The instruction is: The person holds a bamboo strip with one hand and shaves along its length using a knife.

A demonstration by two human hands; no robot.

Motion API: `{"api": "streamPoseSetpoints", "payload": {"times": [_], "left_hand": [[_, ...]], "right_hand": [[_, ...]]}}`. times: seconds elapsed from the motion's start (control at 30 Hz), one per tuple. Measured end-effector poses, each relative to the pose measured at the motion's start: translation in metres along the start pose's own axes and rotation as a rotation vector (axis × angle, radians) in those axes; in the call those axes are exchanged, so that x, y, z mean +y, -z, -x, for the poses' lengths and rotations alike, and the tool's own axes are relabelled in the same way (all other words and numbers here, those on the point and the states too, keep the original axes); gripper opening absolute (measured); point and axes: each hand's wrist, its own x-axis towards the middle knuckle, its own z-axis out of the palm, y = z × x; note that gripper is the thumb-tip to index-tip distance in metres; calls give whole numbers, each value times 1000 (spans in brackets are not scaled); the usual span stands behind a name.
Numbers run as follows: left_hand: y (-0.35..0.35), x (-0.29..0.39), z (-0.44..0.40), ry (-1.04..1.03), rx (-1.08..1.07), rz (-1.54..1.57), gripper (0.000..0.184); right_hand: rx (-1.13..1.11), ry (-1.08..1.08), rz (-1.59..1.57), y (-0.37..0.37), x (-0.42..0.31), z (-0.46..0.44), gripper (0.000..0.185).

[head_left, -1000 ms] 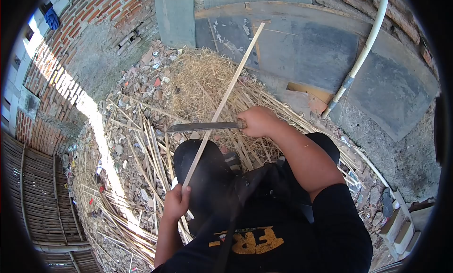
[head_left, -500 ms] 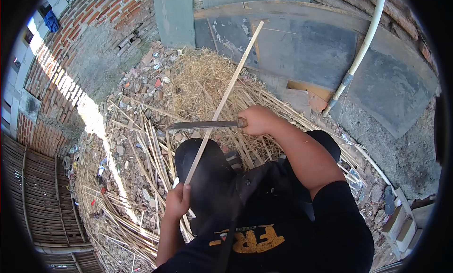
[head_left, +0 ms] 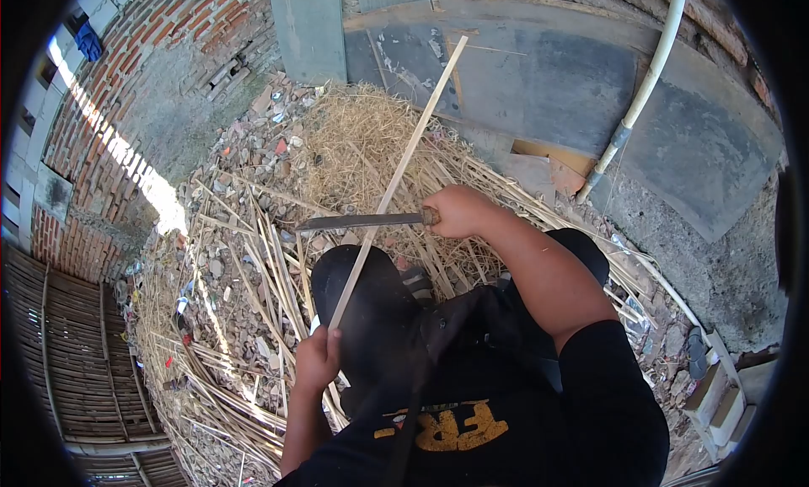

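My left hand [head_left: 318, 360] is closed around the lower end of a long, pale bamboo strip [head_left: 411, 144]. The strip slants up and away over my left knee, its far end in front of the grey panels. In my right hand [head_left: 459, 211] is the handle of a machete [head_left: 361, 222], gripped in a fist. Its dark, long blade points left and lies across the strip, above my knee. Whether the edge bites into the bamboo I cannot tell.
A heap of fine shavings [head_left: 358, 141] lies ahead on rubble ground. Bamboo strips [head_left: 268, 259] are scattered to the left, with more [head_left: 497, 179] on the right. Grey panels [head_left: 539, 82] and a white pipe [head_left: 653, 74] stand at the back. A woven bamboo screen [head_left: 76, 352] is at left.
Almost nothing differs. The machete and my right hand have shifted very slightly up and left in view; both hands keep their holds.
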Motion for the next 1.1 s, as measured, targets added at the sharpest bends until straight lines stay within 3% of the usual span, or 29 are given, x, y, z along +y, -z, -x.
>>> {"api": "streamPoseSetpoints", "payload": {"times": [0.1, 0.5, 0.6, 1.1], "left_hand": [[1, 2, 1, -34, 18, -28, 44], [2, 7, 2, -34, 34, -92, 40], [5, 11, 2, -52, 33, -113, 32], [6, 15, 1, -11, 25, -116, 36]], "right_hand": [[0, -2, -3, 4, -2, 3, 25], [-10, -11, -12, 1, -2, 2, 25], [-12, -20, -7, 3, -5, 3, 25], [5, 36, -32, -4, 2, -1, 25]]}}
